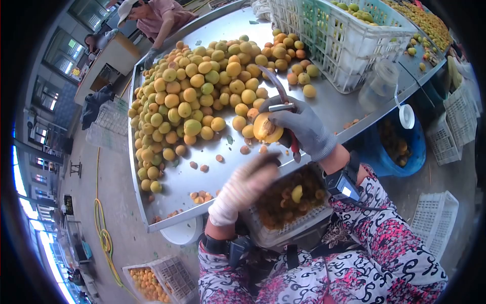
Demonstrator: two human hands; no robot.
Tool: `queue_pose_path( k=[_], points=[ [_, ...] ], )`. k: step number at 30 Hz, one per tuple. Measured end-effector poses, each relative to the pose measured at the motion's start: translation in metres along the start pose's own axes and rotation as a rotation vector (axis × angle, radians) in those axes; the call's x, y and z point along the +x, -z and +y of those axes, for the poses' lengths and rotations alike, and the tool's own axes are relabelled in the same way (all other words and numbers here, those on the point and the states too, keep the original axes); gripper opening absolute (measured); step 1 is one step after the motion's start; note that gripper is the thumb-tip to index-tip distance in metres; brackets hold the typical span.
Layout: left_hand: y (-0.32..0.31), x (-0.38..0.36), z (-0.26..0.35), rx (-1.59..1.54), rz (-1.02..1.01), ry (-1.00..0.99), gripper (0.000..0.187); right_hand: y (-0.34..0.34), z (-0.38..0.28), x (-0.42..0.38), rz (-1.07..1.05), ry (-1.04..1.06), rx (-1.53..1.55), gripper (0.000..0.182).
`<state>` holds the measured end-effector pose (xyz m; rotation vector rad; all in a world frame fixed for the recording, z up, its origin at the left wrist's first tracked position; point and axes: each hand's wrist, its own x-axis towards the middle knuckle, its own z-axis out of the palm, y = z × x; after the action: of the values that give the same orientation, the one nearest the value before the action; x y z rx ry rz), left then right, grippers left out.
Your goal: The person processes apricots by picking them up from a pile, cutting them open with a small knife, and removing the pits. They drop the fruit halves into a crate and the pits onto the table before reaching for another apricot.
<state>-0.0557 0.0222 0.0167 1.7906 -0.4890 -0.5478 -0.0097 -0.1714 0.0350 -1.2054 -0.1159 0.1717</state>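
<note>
My right hand (304, 124), in a grey glove, is closed around a curved knife (272, 80) with a red handle. A short metal bar shows by its thumb. At its fingertips is a halved apricot (267, 127), cut face up with the brown pit in it. My left hand (251, 180), white-gloved with dark fingertips, is smeared by motion just below, over the table's near edge; its fingers cannot be made out. Beneath both hands stands a crate (268, 237) of apricot pieces, with a yellow piece (297, 193) above or on them.
Apricots (192, 91) lie heaped on the metal table (187, 180). A white crate (349, 45) and a plastic jar (378, 81) stand at right. Below are a blue tub (417, 147), a white bucket (182, 232) and a fruit crate (172, 276). A co-worker (159, 23) leans in across the table.
</note>
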Motion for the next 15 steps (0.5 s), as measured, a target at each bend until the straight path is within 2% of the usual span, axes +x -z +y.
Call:
queue_pose_path(
  k=[1,2,3,5,6,9,11,13,14,15],
  points=[
    [0.006,0.01,-0.006,-0.393,0.087,0.091,0.051,0.0,0.002,0.0,-0.046,-0.018,-0.034,0.028],
    [0.007,0.01,-0.007,-0.505,0.133,0.081,0.049,0.002,0.011,0.005,-0.109,0.064,-0.128,0.028],
    [0.006,0.011,0.007,-0.615,0.181,0.064,0.046,-0.002,0.012,0.002,-0.11,0.052,-0.123,0.028],
    [0.001,0.014,0.013,-0.735,0.183,0.055,0.047,-0.01,0.008,-0.003,-0.252,-0.088,-0.147,0.029],
    [-0.001,0.015,0.013,-0.848,0.178,0.032,0.049,-0.012,0.015,-0.001,-0.313,-0.085,-0.064,0.03],
    [0.002,0.015,0.012,-0.918,0.15,0.083,0.05,-0.011,0.014,0.0,-0.296,-0.219,-0.232,0.03],
    [0.005,0.015,0.005,-0.822,0.123,0.063,0.052,-0.013,0.007,-0.002,-0.298,-0.217,-0.214,0.031],
    [0.006,0.017,-0.005,-0.817,0.233,0.149,0.05,-0.01,0.002,0.0,-0.144,-0.106,-0.185,0.033],
    [0.004,0.019,-0.008,-0.817,0.231,0.151,0.05,-0.003,0.001,0.006,-0.055,-0.115,-0.179,0.033],
    [0.0,0.02,-0.01,-0.849,0.241,0.151,0.047,-0.006,0.001,0.008,0.063,0.038,0.045,0.031]
  ],
)
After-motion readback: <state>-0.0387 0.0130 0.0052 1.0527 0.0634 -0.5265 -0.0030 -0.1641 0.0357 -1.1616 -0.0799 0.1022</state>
